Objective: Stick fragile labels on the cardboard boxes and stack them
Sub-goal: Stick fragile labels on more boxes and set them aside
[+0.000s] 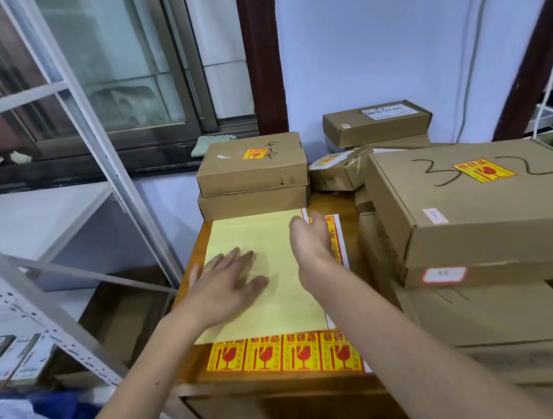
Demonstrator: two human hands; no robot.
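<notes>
The right hand curls at the label strip, which runs twelve to six; whether it pinches is unclear. The left hand presses flat on the yellow sheet at nine.

Blue wall (window left)

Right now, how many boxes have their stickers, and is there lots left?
Done: three boxes show a yellow fragile label, the box marked 4-4, the big box marked 32 and a small crumpled box.
In hand: the left hand presses the label sheet; the right hand reaches its edge labels.
Left: the far box shows no fragile label.
</notes>
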